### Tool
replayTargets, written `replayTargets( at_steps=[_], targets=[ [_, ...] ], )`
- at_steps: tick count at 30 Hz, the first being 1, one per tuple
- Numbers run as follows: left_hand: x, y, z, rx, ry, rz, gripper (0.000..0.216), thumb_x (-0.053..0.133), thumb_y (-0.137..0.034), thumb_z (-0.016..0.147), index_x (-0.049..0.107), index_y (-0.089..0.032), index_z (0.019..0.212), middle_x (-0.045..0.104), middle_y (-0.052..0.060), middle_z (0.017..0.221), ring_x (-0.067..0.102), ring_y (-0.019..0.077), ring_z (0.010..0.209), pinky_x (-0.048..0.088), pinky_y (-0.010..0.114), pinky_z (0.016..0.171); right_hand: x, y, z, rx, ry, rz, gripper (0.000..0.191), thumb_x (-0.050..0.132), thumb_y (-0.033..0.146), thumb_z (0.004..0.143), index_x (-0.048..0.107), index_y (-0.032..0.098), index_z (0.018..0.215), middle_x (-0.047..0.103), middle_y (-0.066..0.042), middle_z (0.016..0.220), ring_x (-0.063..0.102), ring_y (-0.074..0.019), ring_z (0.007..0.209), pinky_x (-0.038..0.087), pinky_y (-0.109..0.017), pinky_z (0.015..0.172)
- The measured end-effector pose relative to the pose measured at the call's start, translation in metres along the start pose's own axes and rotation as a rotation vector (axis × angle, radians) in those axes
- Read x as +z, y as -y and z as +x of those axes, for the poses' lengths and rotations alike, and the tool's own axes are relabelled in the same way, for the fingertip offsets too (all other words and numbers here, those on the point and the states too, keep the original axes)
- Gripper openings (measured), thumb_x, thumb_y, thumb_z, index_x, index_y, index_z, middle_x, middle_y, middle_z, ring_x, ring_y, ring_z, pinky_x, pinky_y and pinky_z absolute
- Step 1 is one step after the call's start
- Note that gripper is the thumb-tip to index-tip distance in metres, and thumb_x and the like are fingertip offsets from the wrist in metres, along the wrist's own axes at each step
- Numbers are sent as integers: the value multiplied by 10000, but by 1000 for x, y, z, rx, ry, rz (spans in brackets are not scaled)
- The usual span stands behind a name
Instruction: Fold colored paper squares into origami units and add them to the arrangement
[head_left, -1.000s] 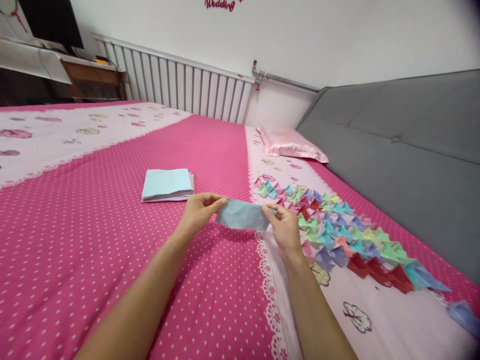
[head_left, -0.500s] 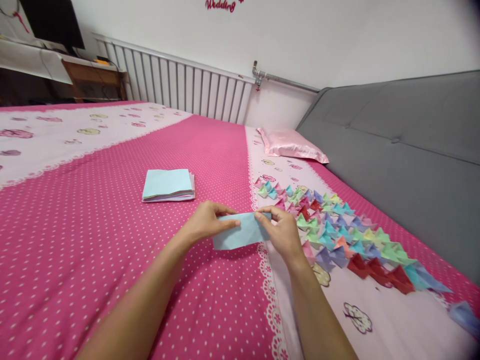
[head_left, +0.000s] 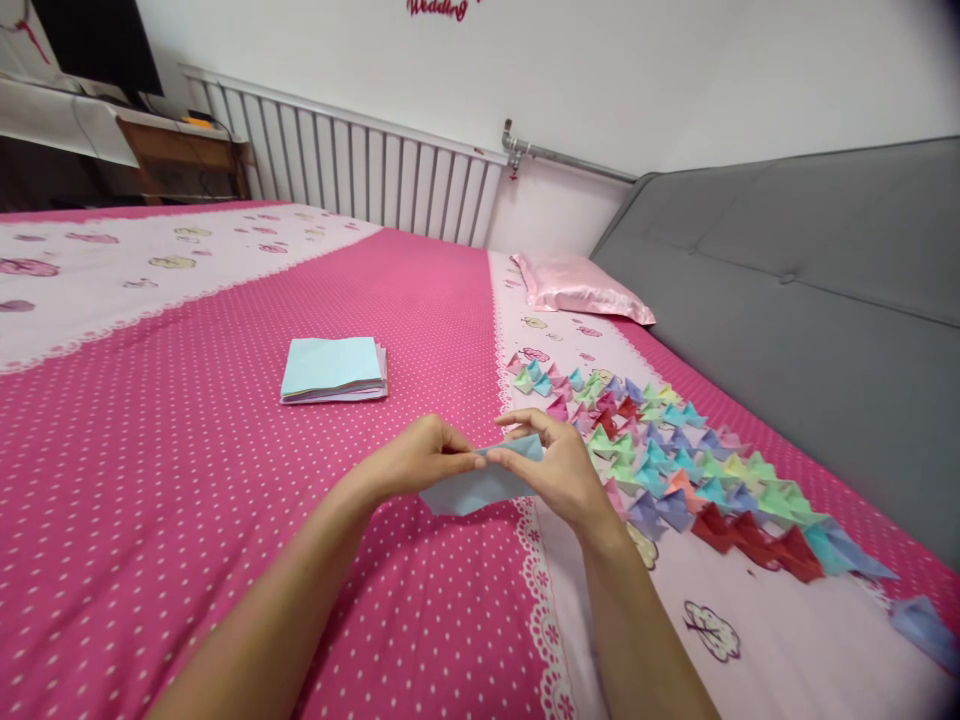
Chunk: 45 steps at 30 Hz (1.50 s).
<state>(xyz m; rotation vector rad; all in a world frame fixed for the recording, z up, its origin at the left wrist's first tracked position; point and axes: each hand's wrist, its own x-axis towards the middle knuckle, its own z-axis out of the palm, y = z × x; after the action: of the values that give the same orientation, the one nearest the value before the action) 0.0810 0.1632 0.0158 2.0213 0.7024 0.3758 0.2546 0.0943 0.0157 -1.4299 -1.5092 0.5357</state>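
Note:
A folded sheet of light blue paper (head_left: 476,492) is held above the bed, its near edge hanging down. My left hand (head_left: 420,458) pinches its top edge near the middle, thumb on my side of it. Close beside, my right hand (head_left: 553,465) grips the same edge toward the right corner, where a flap points up. The two thumb tips almost meet. To the right of my right hand lie many folded paper boats (head_left: 652,455) in rows of several colours. A stack of coloured paper squares (head_left: 334,368), light blue on top, lies beyond my left hand.
The bed has a pink dotted and floral bedspread (head_left: 225,440). A pink pillow (head_left: 581,288) lies by the grey headboard (head_left: 795,240) on the right. At the back stands a white radiator (head_left: 352,165); a desk (head_left: 180,150) with a monitor (head_left: 97,45) is at the far left.
My hands have drawn closer together along the paper's top edge, the right one moving left. The paper now bends, with a flap rising at its right end.

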Motion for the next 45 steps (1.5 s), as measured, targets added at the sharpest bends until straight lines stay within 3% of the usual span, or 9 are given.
replayTargets(
  at_steps=[2,6,9,17,24,29,33,37,45],
  targets=[
    [1,-2,0,23,33,2,353,470,-397,779,523,-135,548,268,-49,489,195,62,433,142,216,397,0,0,0,49,31,7,326,699,305,606,642,209,912,633,-9,734,580,-154,653,440,-256,575],
    [3,-5,0,54,63,13,353,468,-377,779,485,-138,520,244,-49,498,183,63,445,142,214,401,0,0,-2,70,119,48,174,674,333,631,689,201,743,665,-18,695,601,-163,671,451,-274,631],
    [3,-4,0,63,54,10,336,480,-350,771,470,-138,511,246,-49,501,197,60,448,147,208,401,-2,-1,-3,85,127,84,166,660,355,648,696,199,692,685,-24,685,615,-172,675,456,-283,648],
    [-4,0,-1,-18,18,-83,355,504,-432,749,564,-128,576,352,-44,473,285,58,417,205,187,386,-11,-5,1,176,8,189,203,673,357,642,694,165,703,683,-49,693,603,-169,640,463,-282,593],
    [-8,0,-3,-96,-45,-173,369,542,-457,720,588,-123,571,429,-34,464,336,54,396,224,177,370,-16,-6,2,224,-129,436,220,697,348,637,660,159,742,656,-30,713,596,-150,698,461,-290,713],
    [-6,-3,-3,-137,-104,-292,360,561,-463,716,620,-121,620,535,-5,505,433,68,408,290,180,387,-11,0,0,288,54,617,433,709,338,630,582,205,1022,611,-73,1060,587,-194,921,472,-300,765],
    [-4,-4,-2,-152,-151,-388,340,577,-447,717,632,-116,662,581,9,534,477,76,422,321,180,399,0,5,-4,309,177,675,395,728,291,606,612,160,960,663,-89,940,619,-213,853,478,-350,786],
    [-4,-4,-3,-138,-169,-470,292,605,-399,714,640,-112,668,604,10,551,504,76,446,354,180,427,4,1,-3,358,103,680,307,729,304,603,650,133,845,690,-82,817,639,-214,755,493,-361,737],
    [-5,-6,-3,-50,-102,-578,174,672,-227,670,662,-108,796,687,63,728,611,128,632,467,245,621,-3,-6,2,403,-60,767,286,737,295,594,647,129,809,695,-73,785,642,-205,706,507,-328,663]
  ],
)
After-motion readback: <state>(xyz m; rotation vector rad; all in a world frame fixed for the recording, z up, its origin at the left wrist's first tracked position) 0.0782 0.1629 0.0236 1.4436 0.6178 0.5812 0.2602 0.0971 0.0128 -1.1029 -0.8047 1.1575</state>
